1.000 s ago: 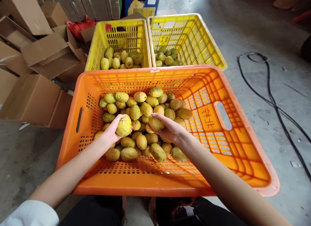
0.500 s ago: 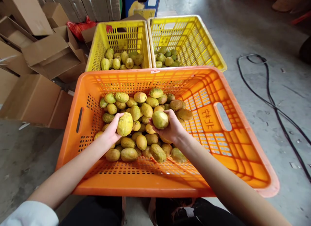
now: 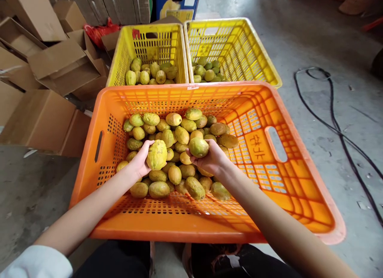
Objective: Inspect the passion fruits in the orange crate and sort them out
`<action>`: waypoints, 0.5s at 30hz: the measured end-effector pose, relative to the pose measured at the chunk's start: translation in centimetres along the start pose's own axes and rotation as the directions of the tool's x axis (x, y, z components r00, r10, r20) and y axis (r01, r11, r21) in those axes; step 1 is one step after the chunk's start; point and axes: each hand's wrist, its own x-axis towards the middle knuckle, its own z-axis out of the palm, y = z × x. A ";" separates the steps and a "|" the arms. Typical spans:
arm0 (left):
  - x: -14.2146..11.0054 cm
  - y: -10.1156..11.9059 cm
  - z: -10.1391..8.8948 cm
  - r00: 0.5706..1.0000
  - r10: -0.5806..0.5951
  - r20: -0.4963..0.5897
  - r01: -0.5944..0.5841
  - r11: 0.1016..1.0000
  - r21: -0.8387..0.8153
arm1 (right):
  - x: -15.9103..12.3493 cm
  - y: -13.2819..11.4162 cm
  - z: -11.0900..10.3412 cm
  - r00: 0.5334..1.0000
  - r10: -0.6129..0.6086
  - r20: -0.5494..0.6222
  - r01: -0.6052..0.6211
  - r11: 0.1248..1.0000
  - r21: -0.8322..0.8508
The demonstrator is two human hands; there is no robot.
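Note:
My left hand (image 3: 141,159) is closed around a bumpy, yellow-green oval fruit (image 3: 156,155) with brownish marks. A smoother greenish fruit (image 3: 198,147) rests in my right hand (image 3: 212,158), fingers curled under and around it. Both hands are above the large orange crate (image 3: 140,226), with a gap between the two fruits. Beneath them, many similar yellow, green and brownish fruits (image 3: 159,189) lie heaped toward the crate's left and middle. The undersides of both held fruits are hidden by my hands.
Behind the orange crate stand a left yellow crate (image 3: 119,56) and a right yellow crate (image 3: 254,50), each holding greenish fruit. Cardboard boxes (image 3: 60,60) are piled on the left near a red plastic bag (image 3: 100,34). A black cable (image 3: 333,114) loops across the floor at right.
Both held fruits have turned slightly in my hands and sit a little to the right. The left one shows more of its ribbed side. The crate's heap looks unchanged.

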 end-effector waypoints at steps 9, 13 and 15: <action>0.2 0.1 -0.4 0.997 0.073 0.026 -0.076 0.989 0.131 | -0.1 0.2 -0.1 0.990 -0.125 0.065 0.134 0.977 -0.168; 0.1 -0.1 -0.2 0.996 0.089 0.012 -0.090 0.987 0.132 | 0.2 0.6 -0.6 0.961 -0.228 0.153 0.266 0.912 -0.312; 0.2 -0.1 -0.2 0.993 0.114 0.016 -0.115 0.987 0.116 | 0.3 0.7 -0.7 0.966 -0.195 0.171 0.241 0.918 -0.315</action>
